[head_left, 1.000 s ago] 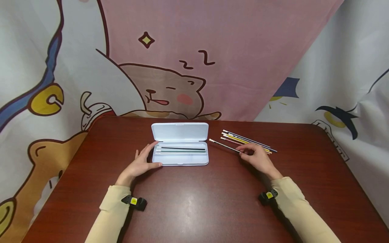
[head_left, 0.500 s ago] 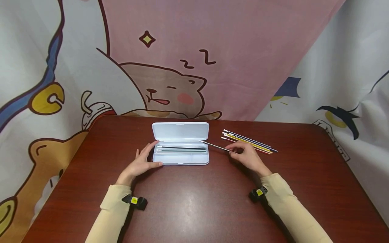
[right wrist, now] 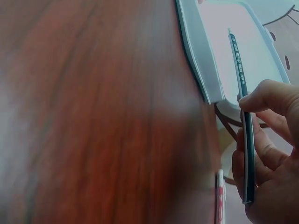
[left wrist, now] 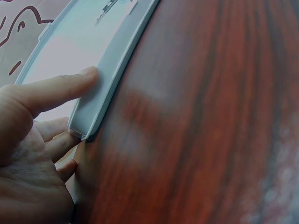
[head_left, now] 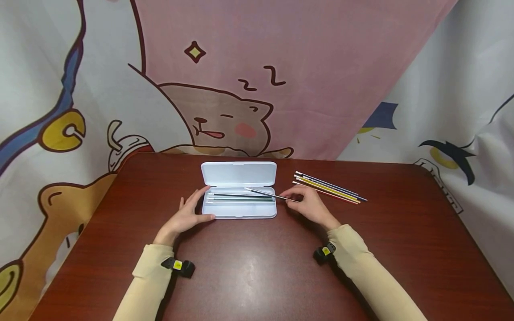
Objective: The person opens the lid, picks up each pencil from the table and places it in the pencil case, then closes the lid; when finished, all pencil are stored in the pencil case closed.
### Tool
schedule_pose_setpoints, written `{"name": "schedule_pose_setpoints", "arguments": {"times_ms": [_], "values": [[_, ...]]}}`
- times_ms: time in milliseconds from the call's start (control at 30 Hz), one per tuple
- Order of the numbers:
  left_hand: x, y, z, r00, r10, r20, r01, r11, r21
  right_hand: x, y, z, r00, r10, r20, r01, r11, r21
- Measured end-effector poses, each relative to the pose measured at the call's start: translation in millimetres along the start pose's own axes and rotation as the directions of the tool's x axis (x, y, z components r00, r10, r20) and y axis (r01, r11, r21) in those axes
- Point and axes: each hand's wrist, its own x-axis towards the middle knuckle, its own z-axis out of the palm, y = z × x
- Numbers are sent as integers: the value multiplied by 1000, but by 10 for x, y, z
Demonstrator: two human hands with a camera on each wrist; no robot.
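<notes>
A white pencil case point(head_left: 238, 211) lies on the table with its lid point(head_left: 238, 174) raised at the back. Several dark pencils point(head_left: 241, 197) rest inside it. At the case's left end, my left hand point(head_left: 184, 217) holds it, thumb on the front edge and index finger at the back corner; the left wrist view shows the thumb point(left wrist: 70, 88) on the rim. My right hand point(head_left: 309, 205) pinches a dark green pencil point(right wrist: 238, 60) between thumb and fingers, just right of the case. That pencil slants, its white-tipped end above the case's back part.
Several loose pencils point(head_left: 329, 187), blue, yellow and red, lie in a slanted bunch behind and right of my right hand. The brown table point(head_left: 249, 267) ends at a cartoon-printed cloth point(head_left: 301, 89) at the back.
My right hand has moved left with the dark pencil, carrying its white-tipped end from right of the case to over it. The left hand stays at the case's end.
</notes>
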Motion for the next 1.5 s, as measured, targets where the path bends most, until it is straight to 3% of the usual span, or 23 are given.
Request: {"name": "schedule_pose_setpoints", "arguments": {"times_ms": [833, 1033, 1500], "values": [[2, -3, 5, 1000, 3, -2, -3, 1000, -4, 427, -327, 580, 981, -160, 108, 164, 986, -32], [-5, -7, 1, 1000, 28, -9, -28, 1000, -2, 478, -377, 654, 978, -175, 117, 182, 982, -52], [-12, 18, -10, 1000, 12, -2, -12, 1000, -6, 506, -347, 705, 979, -174, 104, 180, 982, -56]]}}
